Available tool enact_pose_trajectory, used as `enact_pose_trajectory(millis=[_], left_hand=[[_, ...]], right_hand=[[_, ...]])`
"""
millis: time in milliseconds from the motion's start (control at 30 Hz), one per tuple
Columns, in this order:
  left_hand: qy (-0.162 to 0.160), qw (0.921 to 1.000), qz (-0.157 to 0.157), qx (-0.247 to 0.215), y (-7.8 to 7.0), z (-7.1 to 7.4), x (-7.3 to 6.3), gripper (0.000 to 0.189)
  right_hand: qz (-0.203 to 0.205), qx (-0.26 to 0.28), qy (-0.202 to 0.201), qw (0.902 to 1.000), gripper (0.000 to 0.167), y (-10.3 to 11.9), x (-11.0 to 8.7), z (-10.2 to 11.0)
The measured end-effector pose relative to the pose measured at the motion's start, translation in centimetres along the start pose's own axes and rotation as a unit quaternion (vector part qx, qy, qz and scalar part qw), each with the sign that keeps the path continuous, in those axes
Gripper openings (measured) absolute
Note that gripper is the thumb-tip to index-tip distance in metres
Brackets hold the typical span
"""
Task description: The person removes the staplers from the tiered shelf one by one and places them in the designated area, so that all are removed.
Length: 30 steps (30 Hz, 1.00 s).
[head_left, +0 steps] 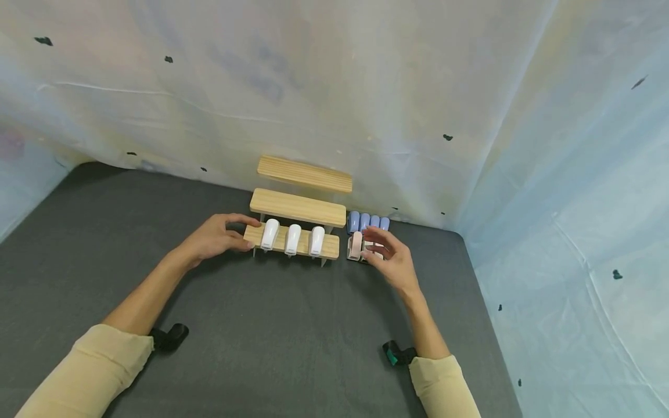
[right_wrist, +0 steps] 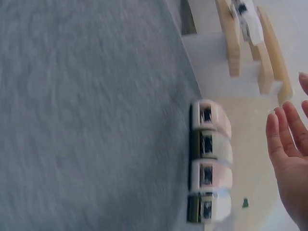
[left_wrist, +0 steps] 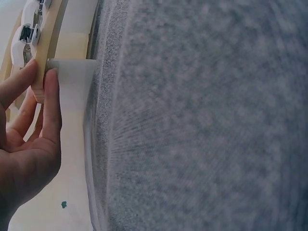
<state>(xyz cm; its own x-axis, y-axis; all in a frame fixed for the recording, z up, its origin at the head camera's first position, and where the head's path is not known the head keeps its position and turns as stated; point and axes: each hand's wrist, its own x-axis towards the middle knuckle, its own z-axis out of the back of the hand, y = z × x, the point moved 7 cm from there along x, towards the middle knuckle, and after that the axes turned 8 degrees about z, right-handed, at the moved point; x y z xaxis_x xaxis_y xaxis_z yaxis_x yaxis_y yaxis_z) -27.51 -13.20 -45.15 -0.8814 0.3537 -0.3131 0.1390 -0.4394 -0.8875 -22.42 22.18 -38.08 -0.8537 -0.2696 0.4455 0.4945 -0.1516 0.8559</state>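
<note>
A three-tier wooden display stand stands against the back sheet. Three small white devices, which look like mini staplers, sit in a row on its lowest tier. My left hand pinches the left end of that tier, thumb on one face of the plank and fingers on the other. To the right of the stand, my right hand hovers by a row of pink and white mini staplers, its fingers apart and bent, holding nothing. It partly hides that row in the head view.
Behind the pink and white row stands a row of several blue ones. A dark grey cloth covers the table. Pale patterned sheets hang at the back and sides.
</note>
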Motion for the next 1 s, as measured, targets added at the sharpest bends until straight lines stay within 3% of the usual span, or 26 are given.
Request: enact_pose_trajectory(millis=[333, 733, 1000], left_hand=[[-0.002, 1.0, 0.002, 0.0, -0.3, 0.0, -0.1, 0.055], [-0.001, 1.0, 0.007, -0.006, -0.2, 0.1, -0.1, 0.056], [0.001, 0.9999, 0.004, -0.01, -0.1, 0.0, -0.2, 0.056]], right_hand=[[0.011, 0.026, 0.031, 0.9991, 0.051, 0.1, 0.9, -3.4], [0.018, 0.03, 0.056, 0.9978, 0.052, 0.5, 1.6, -5.1], [0.025, 0.024, 0.053, 0.998, 0.053, -2.4, 1.6, -5.6]])
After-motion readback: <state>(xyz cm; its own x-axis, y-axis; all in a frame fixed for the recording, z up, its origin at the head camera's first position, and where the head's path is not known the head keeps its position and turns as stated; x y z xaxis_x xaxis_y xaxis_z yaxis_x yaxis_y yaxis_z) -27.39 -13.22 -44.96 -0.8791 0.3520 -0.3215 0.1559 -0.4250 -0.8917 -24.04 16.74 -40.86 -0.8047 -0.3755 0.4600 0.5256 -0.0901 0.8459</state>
